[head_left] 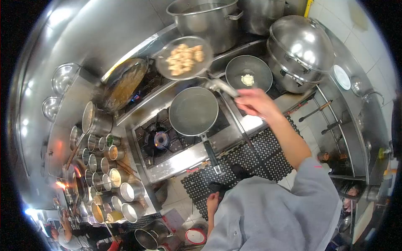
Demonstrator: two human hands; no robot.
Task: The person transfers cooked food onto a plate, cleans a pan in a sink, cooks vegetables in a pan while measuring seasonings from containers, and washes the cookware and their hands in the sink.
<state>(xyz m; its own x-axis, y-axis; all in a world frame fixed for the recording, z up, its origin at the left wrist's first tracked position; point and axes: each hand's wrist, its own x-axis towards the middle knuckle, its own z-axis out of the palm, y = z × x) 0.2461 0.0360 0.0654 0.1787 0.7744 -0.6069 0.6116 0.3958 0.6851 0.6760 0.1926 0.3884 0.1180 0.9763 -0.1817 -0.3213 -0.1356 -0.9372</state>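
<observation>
My right hand [256,103] is closed round the handle of a round strainer [164,66], which holds pale golden chunks [184,58] over the back of the stove. My left hand [213,201] hangs low beside my body, near the black handle of a grey pan; its fingers look curled, and whatever may be in them is too small to tell. The grey pan [193,111] rests on the stove below the strainer. Right of the strainer, a second dark pan [256,69] has a pale creamy lump [247,80] in it.
A lit burner [161,140] is left of the grey pan. An oily wok [125,83] stands at the back left. Large pots [205,25] and a domed steamer [301,46] line the back. Several metal containers [118,177] crowd the left counter. Another person [69,238] is at the lower left.
</observation>
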